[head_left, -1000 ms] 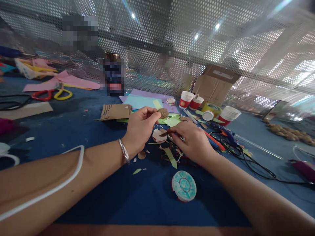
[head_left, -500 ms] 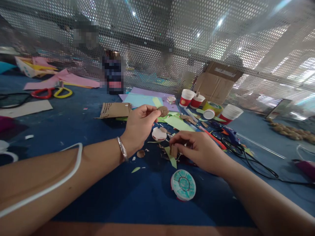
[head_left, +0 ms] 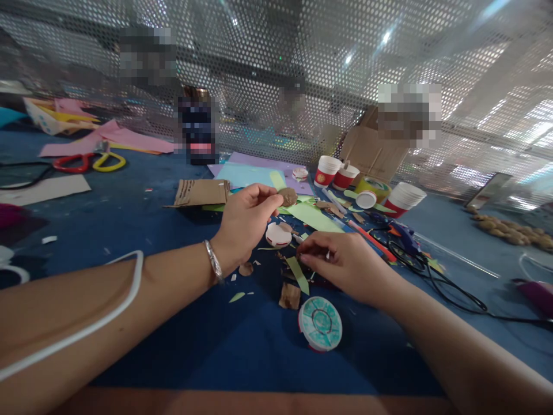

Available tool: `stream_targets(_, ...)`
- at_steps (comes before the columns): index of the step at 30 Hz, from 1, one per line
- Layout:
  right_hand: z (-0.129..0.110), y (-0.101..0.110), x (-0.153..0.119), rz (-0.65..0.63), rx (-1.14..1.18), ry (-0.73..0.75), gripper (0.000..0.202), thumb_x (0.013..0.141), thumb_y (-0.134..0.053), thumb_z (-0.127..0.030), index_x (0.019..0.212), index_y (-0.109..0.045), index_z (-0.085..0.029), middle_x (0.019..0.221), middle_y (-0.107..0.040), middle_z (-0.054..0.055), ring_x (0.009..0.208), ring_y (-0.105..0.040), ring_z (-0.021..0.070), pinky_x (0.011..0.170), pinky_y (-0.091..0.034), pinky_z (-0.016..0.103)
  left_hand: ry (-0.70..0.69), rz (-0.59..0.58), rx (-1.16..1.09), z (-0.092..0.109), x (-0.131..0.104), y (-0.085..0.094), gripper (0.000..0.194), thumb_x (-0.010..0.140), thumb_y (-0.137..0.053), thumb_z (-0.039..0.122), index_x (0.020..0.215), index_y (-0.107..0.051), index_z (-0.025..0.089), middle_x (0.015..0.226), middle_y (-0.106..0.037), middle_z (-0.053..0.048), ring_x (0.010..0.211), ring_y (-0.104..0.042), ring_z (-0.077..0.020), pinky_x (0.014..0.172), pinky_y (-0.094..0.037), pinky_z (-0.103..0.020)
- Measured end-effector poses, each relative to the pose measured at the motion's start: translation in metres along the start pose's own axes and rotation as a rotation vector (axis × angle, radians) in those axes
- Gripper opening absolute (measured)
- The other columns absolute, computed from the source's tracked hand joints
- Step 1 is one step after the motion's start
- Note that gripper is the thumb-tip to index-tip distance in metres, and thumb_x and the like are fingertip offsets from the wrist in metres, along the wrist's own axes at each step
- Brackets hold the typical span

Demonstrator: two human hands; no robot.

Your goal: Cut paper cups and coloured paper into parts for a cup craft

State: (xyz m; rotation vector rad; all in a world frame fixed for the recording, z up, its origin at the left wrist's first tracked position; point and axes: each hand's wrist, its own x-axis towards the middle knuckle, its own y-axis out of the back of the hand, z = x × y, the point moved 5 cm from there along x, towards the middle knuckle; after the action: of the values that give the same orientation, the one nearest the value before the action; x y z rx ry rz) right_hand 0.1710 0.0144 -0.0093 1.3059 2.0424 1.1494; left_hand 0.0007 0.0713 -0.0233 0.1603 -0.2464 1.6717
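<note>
- The left hand grasps a brown disc between thumb and bent fingers, raised over the middle of the blue table. Held by one edge, probably to leave its broad face free.
- The right hand has its fingertips curled together beside a pale green strip, low among small scraps. I can't tell whether it grips anything.
- Between the hands lies a shallow white cup base; nearer the person are a brown cardboard scrap and a turquoise-coloured disc, coloured side up, perhaps set apart to keep it clean.
- Farther out on the right, a blue glue gun rests beside its black cable, likely within easy reach. Scissors lie far left.
- Beyond the hands, a red-banded paper cup shows a round gold emblem; I can read no words on it.
</note>
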Motion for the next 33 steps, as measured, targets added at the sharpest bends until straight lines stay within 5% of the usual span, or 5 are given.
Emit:
stream_targets(7, -0.009, -0.013, 0.003, -0.008, -0.079, 0.047, 0.016, 0.079, -0.068, -0.015, 0.095, -0.07, -0.019, 0.082, -0.068, 0.0, 0.065, -0.056, 0.0127, 0.059, -0.039, 0.025, -0.013, -0.017, -0.012, 0.0, 0.0, -0.002, 0.011, 0.078, -0.07, 0.027, 0.078, -0.065, 0.017, 0.066, -0.062, 0.002, 0.065, -0.058, -0.0116, 0.061, -0.042, -0.023)
stream_targets(17, -0.008, -0.019, 0.006, -0.034, 0.123, 0.088, 0.017, 0.081, -0.062, -0.007, 0.091, -0.068, -0.018, 0.078, -0.066, -0.003, 0.065, -0.056, 0.0092, 0.059, -0.041, 0.022, 0.011, -0.038, -0.028, -0.004, 0.0, -0.003, 0.01, 0.079, -0.068, 0.026, 0.079, -0.064, 0.017, 0.072, -0.067, 0.0, 0.066, -0.062, -0.0117, 0.058, -0.044, -0.021)
stream_targets(33, -0.009, -0.016, 0.004, -0.049, -0.053, -0.009, 0.004, 0.081, -0.069, -0.02, 0.082, -0.066, -0.018, 0.075, -0.061, -0.002, 0.064, -0.053, 0.0115, 0.056, -0.037, 0.025, 0.06, -0.038, -0.037, -0.002, 0.0, -0.005, 0.011, 0.077, -0.069, 0.026, 0.079, -0.063, 0.017, 0.073, -0.067, 0.0, 0.064, -0.062, -0.0104, 0.056, -0.043, -0.02)
